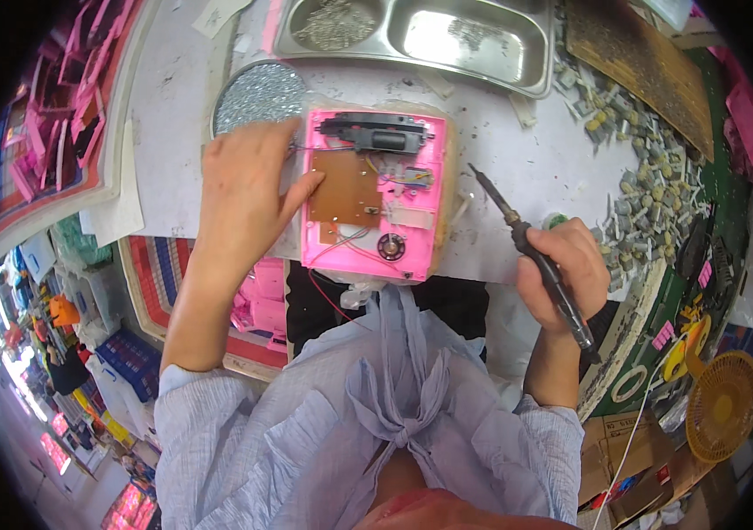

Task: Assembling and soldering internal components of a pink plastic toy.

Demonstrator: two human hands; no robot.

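A pink plastic housing [436, 190] lies open on the table in front of me. In it are a brown circuit board [346, 190], a black mechanism [372, 132], a small round speaker [391, 246] and thin wires. My left hand [248, 172] is at the housing's left edge, its thumb over the board and its fingers spread near a round dish of small silvery pieces [257, 97]. My right hand [568, 274] grips a slim black tool [555, 287] with a thin dark tip. That tip points up and left, apart from the housing. Whether it is a screwdriver or a soldering iron I cannot tell.
A steel compartment tray [531, 84] with small metal parts stands at the back. Many small grey-and-yellowish parts [650, 199] are heaped at the right, below a brown board [650, 62]. Pink parts [63, 115] fill a container at the left. A yellow fan [723, 406] stands lower right.
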